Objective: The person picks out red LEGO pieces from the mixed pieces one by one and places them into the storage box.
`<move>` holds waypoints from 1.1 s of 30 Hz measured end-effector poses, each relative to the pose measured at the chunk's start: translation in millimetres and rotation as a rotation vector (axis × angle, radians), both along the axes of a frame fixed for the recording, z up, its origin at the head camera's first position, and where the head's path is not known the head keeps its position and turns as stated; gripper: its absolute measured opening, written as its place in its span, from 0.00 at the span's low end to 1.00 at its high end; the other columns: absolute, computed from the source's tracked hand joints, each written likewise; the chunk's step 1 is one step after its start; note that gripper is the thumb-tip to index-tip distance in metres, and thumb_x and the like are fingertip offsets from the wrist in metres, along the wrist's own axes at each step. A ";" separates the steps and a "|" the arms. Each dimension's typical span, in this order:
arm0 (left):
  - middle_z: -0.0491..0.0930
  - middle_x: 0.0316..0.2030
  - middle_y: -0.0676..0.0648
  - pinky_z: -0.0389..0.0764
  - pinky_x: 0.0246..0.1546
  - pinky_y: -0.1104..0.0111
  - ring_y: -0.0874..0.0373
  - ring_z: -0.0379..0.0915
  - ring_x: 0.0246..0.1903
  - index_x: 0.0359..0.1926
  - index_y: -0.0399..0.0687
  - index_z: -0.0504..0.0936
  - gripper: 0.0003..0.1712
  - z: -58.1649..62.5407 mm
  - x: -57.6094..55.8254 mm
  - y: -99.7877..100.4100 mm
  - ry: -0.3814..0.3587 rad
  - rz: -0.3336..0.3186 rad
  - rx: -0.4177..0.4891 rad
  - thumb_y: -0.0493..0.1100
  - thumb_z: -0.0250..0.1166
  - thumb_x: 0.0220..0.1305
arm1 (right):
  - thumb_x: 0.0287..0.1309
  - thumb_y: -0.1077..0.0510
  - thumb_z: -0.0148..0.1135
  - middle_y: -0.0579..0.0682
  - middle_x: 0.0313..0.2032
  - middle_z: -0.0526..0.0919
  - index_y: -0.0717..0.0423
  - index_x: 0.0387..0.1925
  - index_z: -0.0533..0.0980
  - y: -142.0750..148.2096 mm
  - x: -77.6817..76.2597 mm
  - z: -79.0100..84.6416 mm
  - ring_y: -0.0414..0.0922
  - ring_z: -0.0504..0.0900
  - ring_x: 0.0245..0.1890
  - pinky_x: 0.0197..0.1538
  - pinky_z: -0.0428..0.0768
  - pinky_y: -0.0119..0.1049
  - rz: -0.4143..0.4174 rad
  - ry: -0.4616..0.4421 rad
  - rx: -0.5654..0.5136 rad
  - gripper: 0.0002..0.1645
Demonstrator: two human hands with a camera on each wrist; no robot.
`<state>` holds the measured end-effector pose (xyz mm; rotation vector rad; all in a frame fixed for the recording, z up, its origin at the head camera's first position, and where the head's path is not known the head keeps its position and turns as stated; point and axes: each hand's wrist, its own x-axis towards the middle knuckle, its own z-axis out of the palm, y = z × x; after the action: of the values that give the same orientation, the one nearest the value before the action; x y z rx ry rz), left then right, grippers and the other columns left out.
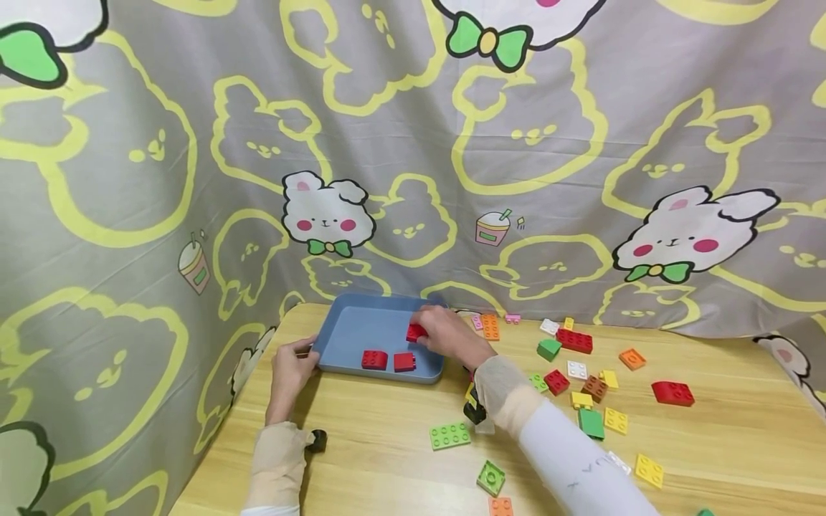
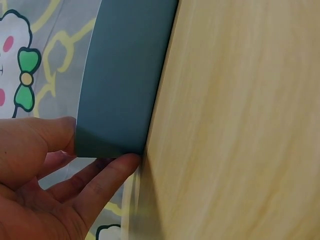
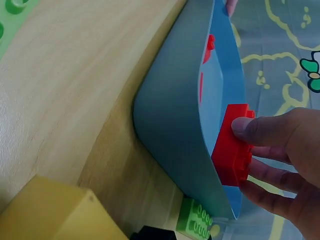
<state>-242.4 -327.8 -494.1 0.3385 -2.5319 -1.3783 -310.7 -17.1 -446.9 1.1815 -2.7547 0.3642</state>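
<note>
A shallow blue tray [image 1: 361, 326] rests on the table by the cloth wall. At its left side my left hand [image 1: 292, 374] grips the near corner, thumb at the rim and fingers against the outer wall [image 2: 120, 85]. My right hand [image 1: 447, 333] pinches a red toy building brick [image 3: 232, 145] over the tray's right part, thumb on one face and fingers on the studded side. Inside the tray, near its front wall, lie a red brick with a rounded end [image 1: 374, 360] and another red brick [image 1: 404, 362].
Loose bricks in several colours lie right of the tray, among them a light green one [image 1: 450, 436], a long red one [image 1: 574, 341] and a curved red one [image 1: 673, 393]. A black-and-yellow piece [image 1: 474, 407] stands beside the right forearm. Patterned cloth [image 1: 400, 143] hangs behind.
</note>
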 end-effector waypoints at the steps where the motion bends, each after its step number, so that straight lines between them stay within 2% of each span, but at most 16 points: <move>1: 0.81 0.44 0.31 0.85 0.28 0.68 0.46 0.81 0.38 0.57 0.38 0.80 0.22 -0.1 0.0 0.3 -0.002 0.000 -0.001 0.29 0.59 0.60 | 0.54 0.58 0.72 0.48 0.36 0.81 0.56 0.42 0.83 -0.9 -0.9 -1.5 0.41 0.75 0.34 0.38 0.79 0.33 0.004 -0.001 0.005 0.13; 7: 0.81 0.44 0.32 0.85 0.29 0.67 0.47 0.81 0.39 0.57 0.39 0.80 0.22 -1.2 -1.2 2.3 -0.010 -0.001 -0.005 0.29 0.59 0.60 | 0.53 0.59 0.72 0.45 0.28 0.78 0.55 0.37 0.83 -3.6 -4.5 -9.2 0.41 0.73 0.29 0.32 0.77 0.33 -0.013 -0.045 0.013 0.09; 13: 0.81 0.44 0.32 0.84 0.28 0.69 0.46 0.81 0.39 0.57 0.39 0.80 0.22 -1.9 -1.2 3.3 -0.005 -0.001 -0.020 0.29 0.59 0.60 | 0.54 0.60 0.71 0.44 0.24 0.75 0.57 0.38 0.83 -7.1 -6.2 -12.8 0.43 0.73 0.27 0.30 0.75 0.33 -0.044 -0.120 0.022 0.09; 24: 0.81 0.44 0.31 0.84 0.28 0.71 0.47 0.81 0.38 0.57 0.40 0.80 0.23 -1.2 -0.9 6.7 -0.018 0.014 -0.004 0.29 0.59 0.60 | 0.50 0.60 0.73 0.42 0.23 0.74 0.54 0.34 0.83 -11.8 -7.0 -16.1 0.42 0.73 0.27 0.30 0.75 0.35 -0.053 -0.111 0.056 0.08; 28: 0.82 0.41 0.31 0.83 0.26 0.74 0.47 0.81 0.37 0.56 0.39 0.81 0.23 -0.3 -1.8 4.8 -0.004 0.040 -0.023 0.29 0.59 0.58 | 0.51 0.59 0.73 0.44 0.25 0.77 0.55 0.37 0.83 -14.2 -6.6 -16.7 0.43 0.73 0.28 0.31 0.76 0.36 -0.044 -0.114 0.058 0.10; 33: 0.82 0.41 0.32 0.82 0.25 0.75 0.48 0.81 0.37 0.56 0.39 0.81 0.23 -0.4 -1.5 1.8 0.012 0.021 -0.045 0.29 0.59 0.58 | 0.56 0.58 0.70 0.51 0.38 0.83 0.60 0.48 0.82 -10.8 -0.8 -10.0 0.43 0.76 0.33 0.37 0.79 0.36 -0.054 -0.134 0.006 0.17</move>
<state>-243.9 -326.1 -494.6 0.3465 -2.5377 -1.3093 -311.5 -27.8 -456.9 1.1208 -2.8966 0.4448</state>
